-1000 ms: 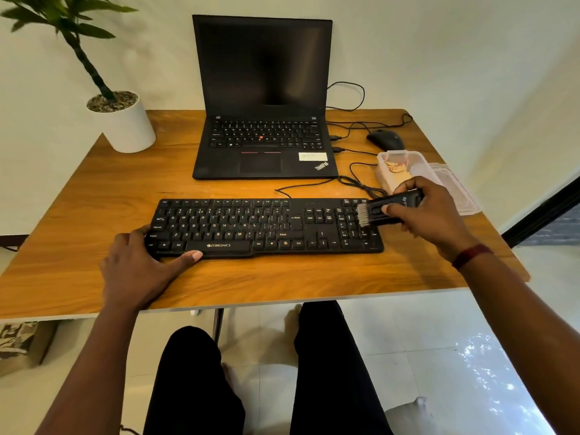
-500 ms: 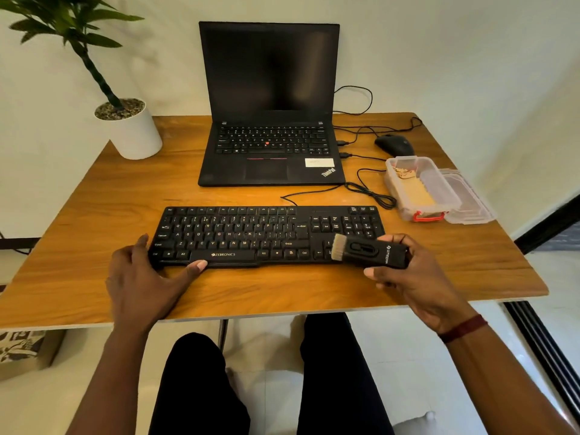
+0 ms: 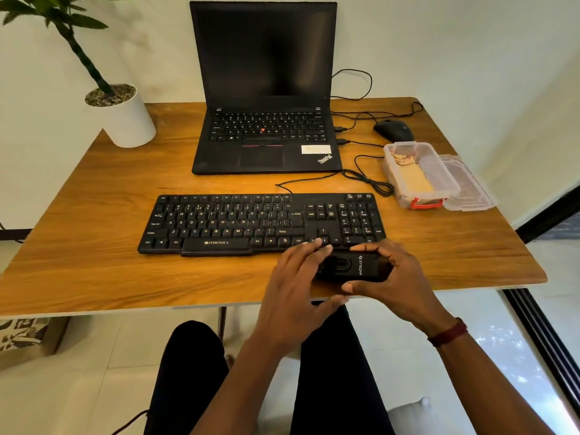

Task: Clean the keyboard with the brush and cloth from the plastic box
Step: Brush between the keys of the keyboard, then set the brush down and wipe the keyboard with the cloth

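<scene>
Wood-grain desk — right hand grips a boxy matte-black brush, left hand laying straight fingers over its end.

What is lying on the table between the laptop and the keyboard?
In the head view, only a thin black cable crosses the bare table between laptop and keyboard.

Fingers of the left hand hid the bristle end of the brush. At ten o'clock the plant ran off the frame. At two o'clock the contents of the plastic box were too blurred to tell.
</scene>
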